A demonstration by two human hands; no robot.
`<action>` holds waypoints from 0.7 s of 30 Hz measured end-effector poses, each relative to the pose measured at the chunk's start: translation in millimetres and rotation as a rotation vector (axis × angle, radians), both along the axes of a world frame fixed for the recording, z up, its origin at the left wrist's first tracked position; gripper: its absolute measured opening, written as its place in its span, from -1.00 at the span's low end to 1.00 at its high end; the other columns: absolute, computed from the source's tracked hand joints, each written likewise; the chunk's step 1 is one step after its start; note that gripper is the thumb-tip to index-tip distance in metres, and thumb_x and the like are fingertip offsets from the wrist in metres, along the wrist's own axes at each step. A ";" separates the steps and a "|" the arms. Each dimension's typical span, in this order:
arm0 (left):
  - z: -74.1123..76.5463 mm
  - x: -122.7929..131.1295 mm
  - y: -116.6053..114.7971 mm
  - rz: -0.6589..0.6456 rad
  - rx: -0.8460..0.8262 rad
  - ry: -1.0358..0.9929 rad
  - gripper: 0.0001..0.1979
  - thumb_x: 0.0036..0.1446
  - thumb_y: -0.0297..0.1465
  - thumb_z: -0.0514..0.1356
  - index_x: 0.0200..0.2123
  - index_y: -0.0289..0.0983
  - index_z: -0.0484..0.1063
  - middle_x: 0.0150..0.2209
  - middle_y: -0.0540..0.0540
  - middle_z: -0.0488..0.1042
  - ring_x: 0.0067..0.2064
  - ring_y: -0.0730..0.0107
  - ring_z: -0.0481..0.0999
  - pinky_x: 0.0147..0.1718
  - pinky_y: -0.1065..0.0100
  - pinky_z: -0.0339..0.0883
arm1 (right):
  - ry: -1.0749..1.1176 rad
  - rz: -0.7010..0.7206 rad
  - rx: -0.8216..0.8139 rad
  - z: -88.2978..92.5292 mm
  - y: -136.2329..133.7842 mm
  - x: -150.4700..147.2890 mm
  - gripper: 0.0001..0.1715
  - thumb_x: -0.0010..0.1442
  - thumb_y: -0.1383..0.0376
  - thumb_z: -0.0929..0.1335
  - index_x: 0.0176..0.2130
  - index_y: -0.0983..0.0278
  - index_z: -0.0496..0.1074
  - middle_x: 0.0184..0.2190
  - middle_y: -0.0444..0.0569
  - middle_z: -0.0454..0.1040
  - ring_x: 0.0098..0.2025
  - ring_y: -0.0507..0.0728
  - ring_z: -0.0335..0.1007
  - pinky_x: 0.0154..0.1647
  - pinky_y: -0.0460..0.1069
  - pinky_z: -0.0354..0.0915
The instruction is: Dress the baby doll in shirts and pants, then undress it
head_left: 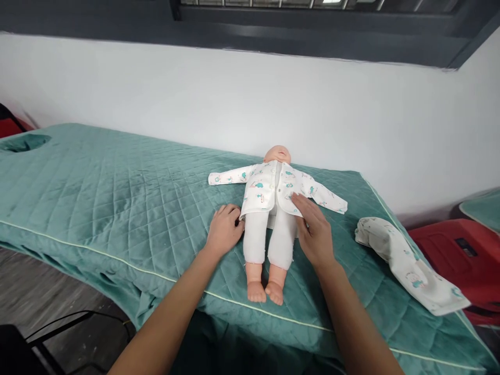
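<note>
A baby doll (269, 208) lies on its back on a teal quilted bed cover (117, 198), head toward the wall. It wears a white printed jacket (260, 187), unbuttoned, and white trousers. My left hand (223, 229) rests by the doll's hip, its fingers curled at the jacket's lower hem. Lying flat with fingers stretched, my right hand (312, 229) covers the jacket's other front panel and the doll's thigh.
A second printed garment (406, 263) lies crumpled on the cover to the right. A red seat (457, 250) stands beyond the bed's right end. A white wall runs behind. The cover has a face hole (23, 141) at far left.
</note>
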State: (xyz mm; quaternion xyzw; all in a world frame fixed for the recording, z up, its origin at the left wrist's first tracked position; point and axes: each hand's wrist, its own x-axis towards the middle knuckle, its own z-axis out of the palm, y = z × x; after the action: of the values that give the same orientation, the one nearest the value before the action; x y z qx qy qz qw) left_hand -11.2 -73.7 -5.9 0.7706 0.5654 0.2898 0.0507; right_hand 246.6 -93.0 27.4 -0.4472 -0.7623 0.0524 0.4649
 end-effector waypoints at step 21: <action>-0.2 -4.8 -0.5 -0.048 -0.062 -0.593 -0.71 0.11 -0.57 0.04 -0.15 -0.20 0.42 -0.15 -0.09 0.53 -0.11 0.29 0.54 -0.06 0.24 0.41 | 1.095 0.054 -0.700 -39.5 61.7 55.0 -0.54 0.28 -0.12 0.34 -0.21 0.20 0.51 -0.02 0.13 0.59 0.17 0.23 0.50 0.29 0.22 0.38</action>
State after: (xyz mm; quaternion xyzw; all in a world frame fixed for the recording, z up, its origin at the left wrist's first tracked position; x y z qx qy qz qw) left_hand -16.0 -74.2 -6.2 0.6635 0.5159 0.4836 0.2441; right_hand 301.5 -31.3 -12.1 -0.4617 -0.3637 0.5299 0.6114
